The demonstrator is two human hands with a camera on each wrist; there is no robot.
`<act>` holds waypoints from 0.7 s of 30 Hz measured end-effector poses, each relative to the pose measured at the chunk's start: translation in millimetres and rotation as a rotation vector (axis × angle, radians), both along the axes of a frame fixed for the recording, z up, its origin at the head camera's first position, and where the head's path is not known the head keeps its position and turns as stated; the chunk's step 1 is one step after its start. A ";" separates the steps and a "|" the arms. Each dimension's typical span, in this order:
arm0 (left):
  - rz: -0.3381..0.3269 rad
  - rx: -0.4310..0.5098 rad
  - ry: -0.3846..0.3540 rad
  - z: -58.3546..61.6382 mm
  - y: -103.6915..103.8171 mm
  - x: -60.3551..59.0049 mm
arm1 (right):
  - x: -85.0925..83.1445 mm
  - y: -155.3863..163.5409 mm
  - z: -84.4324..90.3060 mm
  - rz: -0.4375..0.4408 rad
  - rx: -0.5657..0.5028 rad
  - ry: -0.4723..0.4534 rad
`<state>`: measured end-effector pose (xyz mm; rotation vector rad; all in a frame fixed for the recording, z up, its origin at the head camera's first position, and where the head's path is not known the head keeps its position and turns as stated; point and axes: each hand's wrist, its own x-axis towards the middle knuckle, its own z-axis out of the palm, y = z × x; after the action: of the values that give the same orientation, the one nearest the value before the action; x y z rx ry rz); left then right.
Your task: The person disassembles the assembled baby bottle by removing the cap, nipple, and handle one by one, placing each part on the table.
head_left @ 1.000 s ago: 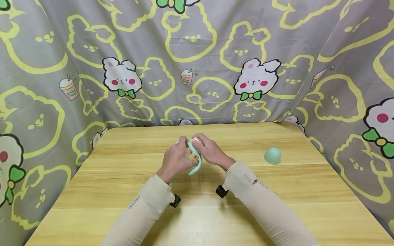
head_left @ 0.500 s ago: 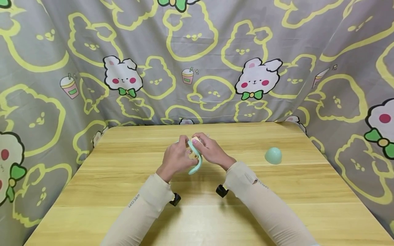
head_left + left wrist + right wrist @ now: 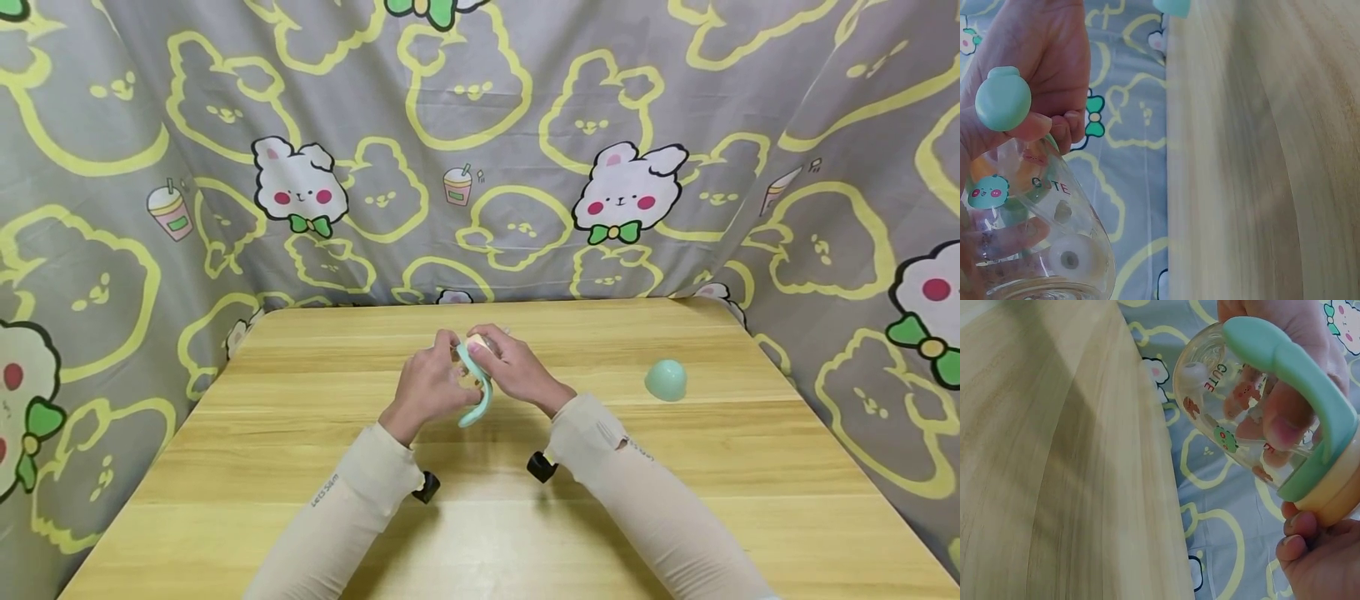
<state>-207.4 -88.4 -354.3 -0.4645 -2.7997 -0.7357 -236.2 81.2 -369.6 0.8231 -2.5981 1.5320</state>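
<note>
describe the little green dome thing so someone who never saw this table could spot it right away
On the light wooden table, look right of the two hands, which grip a clear baby bottle with mint-green handles mid-table. The small mint-green dome-shaped cap sits alone there, near the right edge. It is the only loose item lying on the wood.
</note>
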 end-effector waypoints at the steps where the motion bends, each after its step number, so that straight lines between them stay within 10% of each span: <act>1: -0.002 0.001 -0.002 -0.2 0.1 0.0 | 0.2 0.2 -0.2 -0.002 0.000 0.003; 21: -0.009 0.036 -0.054 -0.2 -0.6 1.0 | 0.0 1.7 -2.3 0.003 -0.001 0.072</act>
<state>-206.4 -89.0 -354.6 -0.4575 -2.8308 -0.8108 -236.3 82.9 -371.9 0.8656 -2.5467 1.4747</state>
